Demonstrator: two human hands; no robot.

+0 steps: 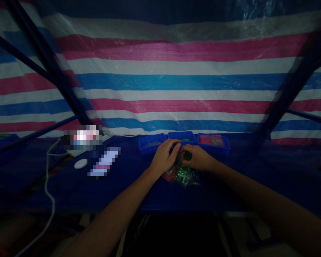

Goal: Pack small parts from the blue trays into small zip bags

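Observation:
My left hand (166,154) is over the table in front of the trays, thumb and fingers brought close together; whatever lies between them is hidden. Facing it, my right hand (198,157) has its fingers curled round a small dark green piece (187,155), whose kind I cannot make out. Just below both hands lies a clear plastic packet (183,176) with green contents. Beside it, partly under my left hand, is a red packet (170,174).
Three blue trays stand in a row at the back: left (149,145), middle (182,135) and right (226,142), the right one holding a red packet. To the left are a blurred-out phone-like object (105,161), a white round object (80,164) and a white cable (46,178).

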